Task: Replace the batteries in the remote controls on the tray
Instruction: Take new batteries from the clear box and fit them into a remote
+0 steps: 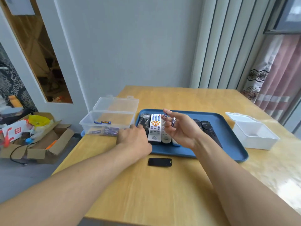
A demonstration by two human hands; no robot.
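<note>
- The surface is pale yellow wood grain, set with its far edge against a grey-blue wall; a glossy patch of reflected light lies at its right side.
- A blue tray sits in the middle of the surface and holds several remote controls side by side: a white remote with blue and orange buttons, a second pale one just to its right, and dark remotes further right.
- The left hand reaches onto the tray's left edge, its fingers curled at a black remote; whether it actually grips it I cannot tell.
- The right hand is raised above the tray, palm turned inward, pinching two small batteries between its fingers.
- A black battery cover lies on the surface just in front of the tray.
- A clear plastic box, lid open, stands left of the tray with batteries inside.
- A white box, lid open, stands right of the tray.
- A cluttered cardboard box sits on the floor at left; striped and pink curtains hang at right.
</note>
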